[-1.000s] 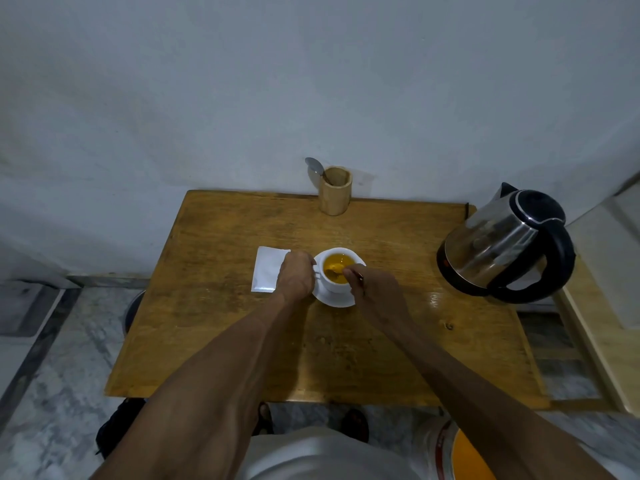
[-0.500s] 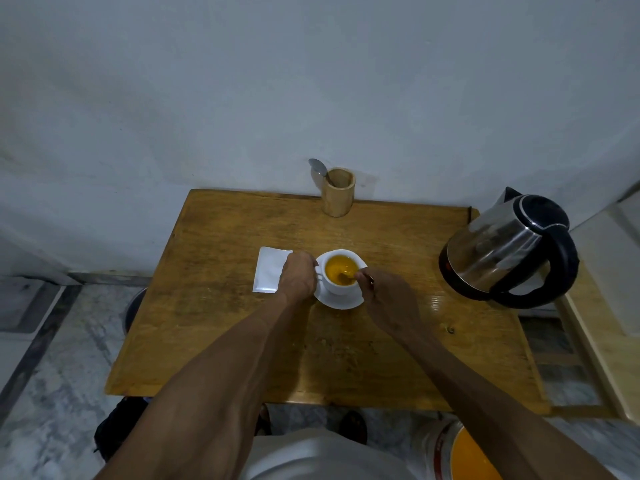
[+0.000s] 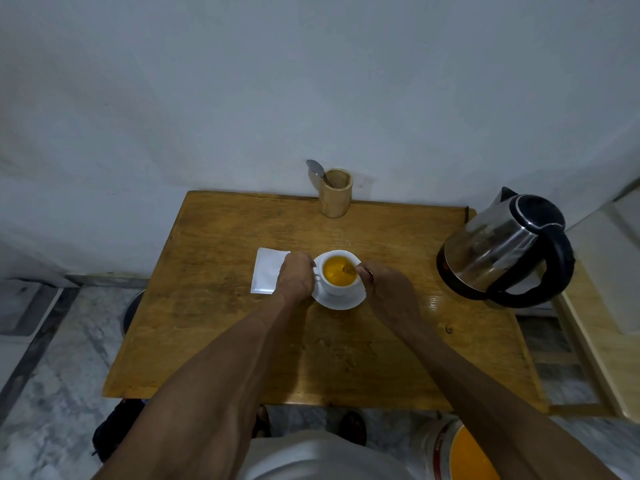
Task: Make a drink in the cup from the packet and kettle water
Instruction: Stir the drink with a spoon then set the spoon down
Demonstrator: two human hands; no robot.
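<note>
This looks like a plain room in someone's home, a corner used for making drinks rather than a fitted kitchen. A small worn wooden table [image 3: 214,344] stands pushed against a bare, pale painted wall [image 3: 311,81], and the floor [image 3: 52,393] beneath is grey-veined marble tile with a dark border strip. On the table there is only household stuff: an electric steel kettle [image 3: 502,247] with a black handle at the right edge, a white cup [image 3: 337,289] on a saucer [image 3: 341,302], and a little wooden holder [image 3: 335,195] with a spoon [image 3: 316,168] standing in it. A plastic bucket [image 3: 457,455] sits on the floor by the person's sandalled feet.
</note>
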